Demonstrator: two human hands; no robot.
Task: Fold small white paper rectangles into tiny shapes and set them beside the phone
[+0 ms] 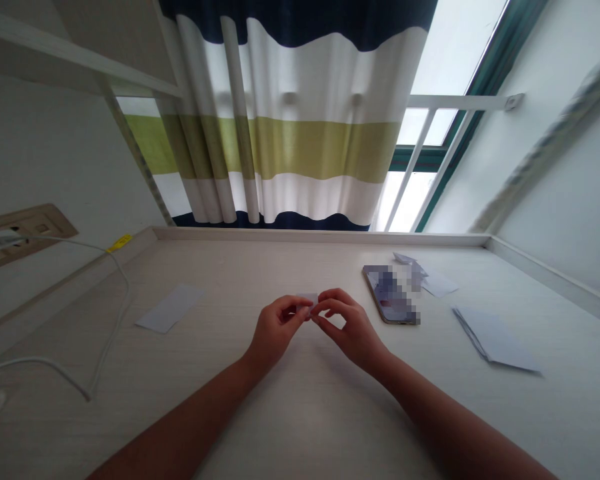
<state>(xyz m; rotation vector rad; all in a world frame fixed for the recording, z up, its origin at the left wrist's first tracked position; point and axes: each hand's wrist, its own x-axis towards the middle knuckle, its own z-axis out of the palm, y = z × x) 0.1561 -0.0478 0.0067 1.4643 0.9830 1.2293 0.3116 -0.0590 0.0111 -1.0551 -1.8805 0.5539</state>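
My left hand [279,325] and my right hand [349,325] meet over the middle of the pale table [260,427]. Between their fingertips is a small piece of white paper [307,297], its upper part showing above the fingers. The left thumb and fingers pinch its near edge. My right thumb and index finger close on the same paper from the other side, the other fingers curled above. The fingers cover the paper's lower part, so any folds there are hidden.
A phone [391,297] lies right of my hands, with folded paper pieces [437,281] behind it. A paper stack [497,339] rests further right. One flat sheet [171,308] is on the left, near a white cable [125,300] from a wall socket [27,233]. A raised rim [280,236] edges the table.
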